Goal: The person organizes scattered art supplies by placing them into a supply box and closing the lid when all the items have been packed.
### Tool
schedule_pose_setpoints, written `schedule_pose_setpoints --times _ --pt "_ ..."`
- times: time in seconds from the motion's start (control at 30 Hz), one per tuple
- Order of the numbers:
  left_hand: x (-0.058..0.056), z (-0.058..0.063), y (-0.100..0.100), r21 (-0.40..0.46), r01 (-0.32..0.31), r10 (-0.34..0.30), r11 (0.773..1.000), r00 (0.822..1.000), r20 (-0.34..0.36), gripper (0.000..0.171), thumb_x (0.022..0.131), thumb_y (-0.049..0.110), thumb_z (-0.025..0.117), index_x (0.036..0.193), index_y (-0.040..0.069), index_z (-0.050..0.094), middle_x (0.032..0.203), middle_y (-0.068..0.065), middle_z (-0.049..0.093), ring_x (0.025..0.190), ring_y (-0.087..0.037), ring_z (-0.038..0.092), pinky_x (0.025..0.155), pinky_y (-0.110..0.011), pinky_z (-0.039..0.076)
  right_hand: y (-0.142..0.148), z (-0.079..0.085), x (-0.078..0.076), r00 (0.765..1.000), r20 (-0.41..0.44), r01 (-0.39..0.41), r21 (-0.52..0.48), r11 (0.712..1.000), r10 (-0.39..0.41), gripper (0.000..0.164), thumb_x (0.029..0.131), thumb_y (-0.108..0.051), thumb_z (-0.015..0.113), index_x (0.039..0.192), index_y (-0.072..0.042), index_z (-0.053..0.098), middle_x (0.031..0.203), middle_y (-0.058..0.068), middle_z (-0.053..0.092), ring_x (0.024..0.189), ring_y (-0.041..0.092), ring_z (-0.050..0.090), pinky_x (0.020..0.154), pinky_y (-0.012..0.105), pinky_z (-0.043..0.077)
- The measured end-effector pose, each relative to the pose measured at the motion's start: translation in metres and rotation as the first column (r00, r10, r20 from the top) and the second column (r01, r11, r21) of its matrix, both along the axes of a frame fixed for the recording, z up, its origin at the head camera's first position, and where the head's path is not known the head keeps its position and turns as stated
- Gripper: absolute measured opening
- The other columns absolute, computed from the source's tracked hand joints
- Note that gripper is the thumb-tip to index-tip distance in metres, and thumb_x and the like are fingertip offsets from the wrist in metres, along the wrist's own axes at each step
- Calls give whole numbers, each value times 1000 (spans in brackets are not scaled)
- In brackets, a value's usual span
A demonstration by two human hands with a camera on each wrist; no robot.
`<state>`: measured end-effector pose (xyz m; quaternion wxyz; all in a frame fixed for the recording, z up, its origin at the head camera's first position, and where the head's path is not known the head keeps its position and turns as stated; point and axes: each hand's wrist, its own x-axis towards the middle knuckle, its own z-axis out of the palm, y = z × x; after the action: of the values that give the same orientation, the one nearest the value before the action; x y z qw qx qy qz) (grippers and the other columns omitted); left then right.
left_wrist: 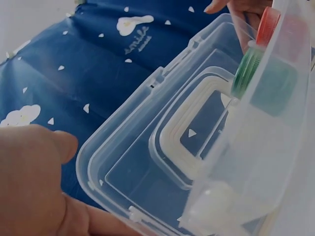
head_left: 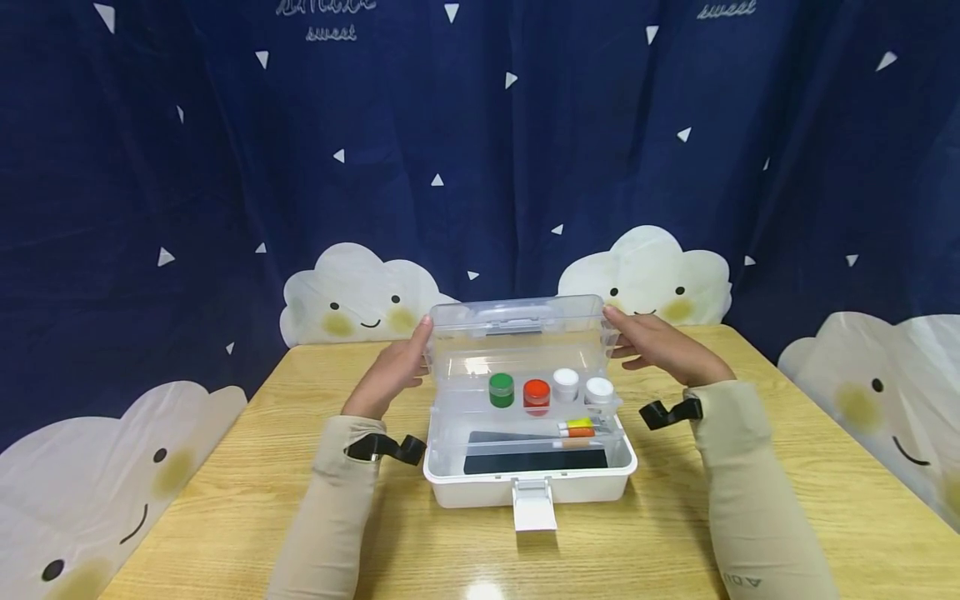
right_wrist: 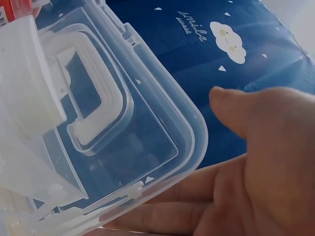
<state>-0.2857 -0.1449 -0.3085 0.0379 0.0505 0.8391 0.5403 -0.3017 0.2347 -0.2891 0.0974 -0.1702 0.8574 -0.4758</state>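
A white storage box (head_left: 480, 492) stands on the table, its clear lid (left_wrist: 123, 152) raised and its front latch (head_left: 534, 510) hanging down. My left hand (head_left: 392, 372) is at the lid's left side, fingers behind the plastic and thumb by the edge. On the other side my right hand (head_left: 670, 343) has straight fingers (right_wrist: 162, 216) behind the lid, its thumb apart from it. A raised clear tray holds a green-topped jar (head_left: 501, 390), a red-topped jar (head_left: 536, 393) and two white-topped jars. A white handle (right_wrist: 101, 83) shows through the lid.
Small yellow (head_left: 579, 424) and orange (head_left: 577, 433) tubes lie toward the box's right side. A flat black object (head_left: 536, 462) sits in the bottom, its kind unclear. Behind the wooden table (head_left: 247, 500) hangs a dark blue curtain (head_left: 480, 150) with clouds and triangles.
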Motion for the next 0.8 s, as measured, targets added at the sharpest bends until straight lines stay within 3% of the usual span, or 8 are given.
schedule_pose_setpoints --times 0.13,0.3,0.53,0.8 --pt "0 -1 4 -16 -83 82 996 996 -23 96 87 79 29 133 -2 52 134 -21 54 118 -38 56 97 -46 48 -4 1 0 999 -24 33 3 999 -33 74 97 -63 30 138 -4 48 137 22 51 121 41 53 99 55 44" --pt "-1 -1 6 -29 -133 132 991 990 -45 91 88 77 32 127 -2 57 127 -20 58 114 -36 59 94 -42 50 -10 0 1 993 -78 94 28 995 -91 78 95 -67 31 133 -3 54 133 22 55 117 41 56 100 55 43" --pt "0 2 5 -27 -115 114 993 993 -44 89 91 73 32 131 -3 53 129 -21 56 116 -37 57 99 -44 47 -11 -2 0 979 -147 151 65 986 -140 80 93 -69 31 131 -3 56 131 22 55 113 40 59 97 53 46" --pt "0 5 4 -51 -105 100 993 992 -79 83 90 74 30 120 2 59 120 -15 57 117 -32 56 100 -45 45 -10 2 3 972 -191 153 60 986 -139 81 94 -67 32 133 0 54 134 25 52 118 43 54 99 56 43"
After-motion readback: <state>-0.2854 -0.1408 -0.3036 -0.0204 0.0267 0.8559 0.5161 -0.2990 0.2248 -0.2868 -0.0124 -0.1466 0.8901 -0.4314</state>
